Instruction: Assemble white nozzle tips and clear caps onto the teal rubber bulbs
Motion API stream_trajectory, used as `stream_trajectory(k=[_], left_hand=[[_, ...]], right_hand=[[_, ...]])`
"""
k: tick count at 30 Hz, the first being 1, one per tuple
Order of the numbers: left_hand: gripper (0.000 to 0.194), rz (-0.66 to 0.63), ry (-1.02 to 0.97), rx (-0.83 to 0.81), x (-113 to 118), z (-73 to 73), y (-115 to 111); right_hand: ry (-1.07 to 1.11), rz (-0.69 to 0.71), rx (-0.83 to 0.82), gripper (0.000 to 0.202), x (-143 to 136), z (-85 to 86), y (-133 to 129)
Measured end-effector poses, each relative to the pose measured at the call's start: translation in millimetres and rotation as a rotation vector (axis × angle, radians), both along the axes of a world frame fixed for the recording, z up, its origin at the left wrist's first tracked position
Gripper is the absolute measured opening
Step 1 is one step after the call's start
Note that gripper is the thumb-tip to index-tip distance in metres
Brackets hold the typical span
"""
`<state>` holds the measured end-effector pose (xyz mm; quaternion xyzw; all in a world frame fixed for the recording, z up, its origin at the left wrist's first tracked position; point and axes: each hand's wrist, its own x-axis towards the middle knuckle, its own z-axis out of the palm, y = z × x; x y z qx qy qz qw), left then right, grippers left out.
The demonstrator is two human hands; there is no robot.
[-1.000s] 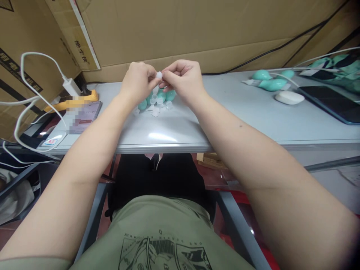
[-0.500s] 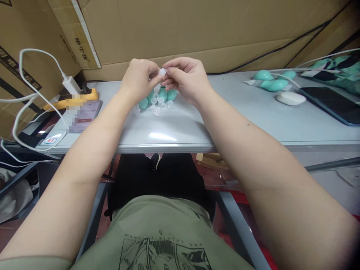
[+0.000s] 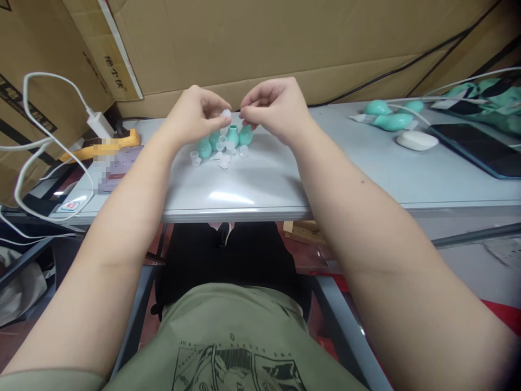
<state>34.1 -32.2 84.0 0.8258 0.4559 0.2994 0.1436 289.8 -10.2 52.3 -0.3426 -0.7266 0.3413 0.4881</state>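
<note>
My left hand (image 3: 199, 115) pinches a small white plastic cap (image 3: 227, 114) between thumb and finger. Just to its right, my right hand (image 3: 274, 106) has thumb and fingertips pressed together; anything between them is too small to make out. A narrow gap separates the two hands. Below them on the table stand several teal bulb-shaped bottles, one with an open neck (image 3: 232, 136), another bottle (image 3: 204, 148) toward the left. In front of the bottles lie several small translucent caps (image 3: 195, 158) and some thin white scraps (image 3: 223, 162).
On the grey table (image 3: 345, 179), a phone (image 3: 122, 165) and a yellow tool (image 3: 126, 140) lie at the left near a white charger (image 3: 100, 125). At right are more teal bulbs (image 3: 393, 121), a white case (image 3: 417, 140) and a dark phone (image 3: 476, 149). Cardboard (image 3: 285, 43) walls the back.
My hands have drawn apart. The white cap, earlier between both hands, now sits in my left fingers, slightly lower and to the left. The open-necked teal bottle has come into view below.
</note>
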Motion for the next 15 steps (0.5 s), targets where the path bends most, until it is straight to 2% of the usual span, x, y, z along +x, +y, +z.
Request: stream_trajectory(k=[3, 8, 11, 15], left_hand=[[0.039, -0.068, 0.036, -0.087, -4.8, 5.5, -8.5], [0.036, -0.023, 0.197, -0.087, -10.6, 9.6, -11.5], [0.039, -0.022, 0.253, -0.087, -15.9, 10.3, -7.8], [0.041, -0.069, 0.322, -0.123, -23.1, 11.6, -5.8]], right_hand=[[-0.282, 0.062, 0.074, 0.020, 10.3, 7.1, -4.6], [-0.647, 0.115, 0.047, 0.030, 11.0, 15.1, -15.6], [-0.719, 0.095, 0.040, 0.037, 8.4, 17.2, -18.8], [-0.710, 0.067, 0.063, 0.035, 7.4, 16.0, -17.8]])
